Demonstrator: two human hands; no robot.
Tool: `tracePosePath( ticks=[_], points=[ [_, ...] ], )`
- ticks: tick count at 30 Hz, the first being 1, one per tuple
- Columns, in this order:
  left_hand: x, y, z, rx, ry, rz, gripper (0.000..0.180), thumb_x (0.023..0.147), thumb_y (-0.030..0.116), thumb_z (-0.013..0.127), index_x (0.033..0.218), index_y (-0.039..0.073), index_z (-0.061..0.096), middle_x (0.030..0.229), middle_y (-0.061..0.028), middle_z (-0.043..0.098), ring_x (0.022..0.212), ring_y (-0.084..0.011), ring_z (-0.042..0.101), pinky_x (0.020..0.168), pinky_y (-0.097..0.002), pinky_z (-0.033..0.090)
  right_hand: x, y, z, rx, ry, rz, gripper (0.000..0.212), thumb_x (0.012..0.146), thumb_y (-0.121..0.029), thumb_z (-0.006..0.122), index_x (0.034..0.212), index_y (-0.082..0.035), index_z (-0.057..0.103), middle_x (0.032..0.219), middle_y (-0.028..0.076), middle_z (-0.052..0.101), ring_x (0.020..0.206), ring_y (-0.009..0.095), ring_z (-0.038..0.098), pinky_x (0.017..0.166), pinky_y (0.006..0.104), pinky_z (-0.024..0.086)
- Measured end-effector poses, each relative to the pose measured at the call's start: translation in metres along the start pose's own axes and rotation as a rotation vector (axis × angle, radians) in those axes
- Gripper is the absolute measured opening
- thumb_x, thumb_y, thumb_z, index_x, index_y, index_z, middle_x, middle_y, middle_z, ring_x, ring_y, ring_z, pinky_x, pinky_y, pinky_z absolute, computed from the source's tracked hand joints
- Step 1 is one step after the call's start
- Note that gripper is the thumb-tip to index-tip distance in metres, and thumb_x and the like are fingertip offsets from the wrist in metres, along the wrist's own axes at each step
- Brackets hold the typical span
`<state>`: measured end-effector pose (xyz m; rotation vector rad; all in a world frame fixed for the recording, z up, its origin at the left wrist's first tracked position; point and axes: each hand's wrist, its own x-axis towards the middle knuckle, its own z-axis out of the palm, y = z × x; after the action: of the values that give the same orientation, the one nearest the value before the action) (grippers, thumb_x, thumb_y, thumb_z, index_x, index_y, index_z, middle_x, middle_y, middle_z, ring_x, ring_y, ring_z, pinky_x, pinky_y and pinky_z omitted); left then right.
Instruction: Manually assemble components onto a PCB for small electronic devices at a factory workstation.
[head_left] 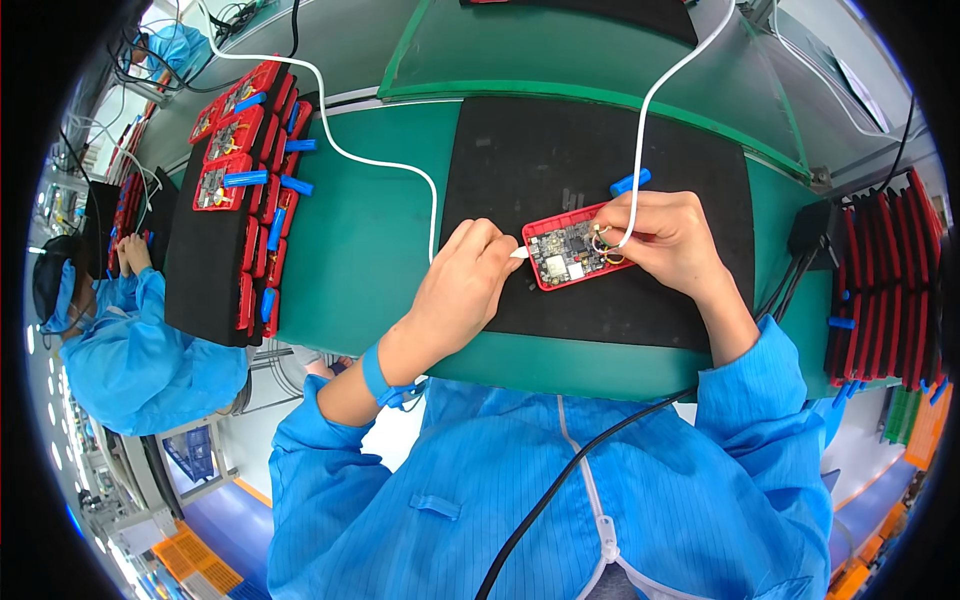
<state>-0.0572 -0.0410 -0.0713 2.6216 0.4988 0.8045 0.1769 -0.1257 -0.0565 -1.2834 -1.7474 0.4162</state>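
A green-grey circuit board (556, 247) lies in a red open case (549, 287) on the black mat. My left hand (455, 285) is closed on a white cable plug (519, 253), whose tip meets the case's left end. From the far left, a white cable (385, 163) runs down to this hand. My right hand (662, 238) is over the case's right end, its fingers pinched on a second white cable (640, 130) beside thin coloured wires (606, 250) on the board. Its fingertips partly hide the contact there. Just behind that hand lies a blue tab (630, 182).
At the left, black holders (205, 285) carry several red cases (225, 182) with boards and blue tabs. A rack of red and black trays (885, 290) stands at the right by a black box (812, 235). A green-edged partition (590, 95) closes the back. Another person (140, 340) sits far left.
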Motion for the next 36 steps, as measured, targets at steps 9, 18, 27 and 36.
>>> tracePosePath(
  ticks=[9, 18, 27, 36],
  points=[
    [0.007, -0.003, -0.003, 0.052, -0.012, 0.111, 0.007, 0.079, 0.005, 0.062, 0.082, 0.0, 0.058, 0.079, -0.0141, 0.053, 0.074, -0.033, 0.051, 0.067, -0.042, 0.043, 0.008, -0.004, -0.011, -0.085, -0.025, -0.145, 0.006, 0.078, -0.005, 0.067, 0.083, -0.004, 0.065, 0.072, 0.01, 0.063, 0.063, 0.027, 0.063, 0.057, 0.0346, 0.051],
    [-0.009, 0.01, -0.004, 0.021, -0.057, 0.022, 0.011, 0.084, 0.008, 0.066, 0.091, 0.001, 0.064, 0.084, -0.0113, 0.056, 0.08, -0.0304, 0.055, 0.07, -0.0386, 0.046, -0.01, 0.004, 0.001, 0.011, -0.119, -0.07, 0.017, 0.079, -0.007, 0.069, 0.095, -0.004, 0.069, 0.084, 0.01, 0.069, 0.073, 0.027, 0.068, 0.066, 0.0324, 0.055],
    [-0.003, 0.012, -0.002, -0.024, 0.044, 0.051, 0.009, 0.087, 0.009, 0.061, 0.086, 0.0, 0.059, 0.084, -0.0163, 0.05, 0.081, -0.0354, 0.05, 0.071, -0.0426, 0.042, 0.001, 0.008, -0.003, 0.042, -0.134, -0.075, 0.016, 0.08, -0.008, 0.067, 0.095, -0.004, 0.07, 0.085, 0.01, 0.069, 0.071, 0.024, 0.067, 0.064, 0.031, 0.053],
    [-0.005, 0.014, -0.001, -0.01, 0.05, 0.046, 0.01, 0.087, 0.009, 0.06, 0.087, -0.001, 0.059, 0.085, -0.017, 0.051, 0.082, -0.0358, 0.05, 0.072, -0.0427, 0.042, 0.0, 0.008, -0.004, 0.032, -0.129, -0.114, 0.015, 0.081, -0.01, 0.067, 0.094, -0.004, 0.07, 0.085, 0.01, 0.069, 0.071, 0.025, 0.067, 0.064, 0.0316, 0.053]
  ],
)
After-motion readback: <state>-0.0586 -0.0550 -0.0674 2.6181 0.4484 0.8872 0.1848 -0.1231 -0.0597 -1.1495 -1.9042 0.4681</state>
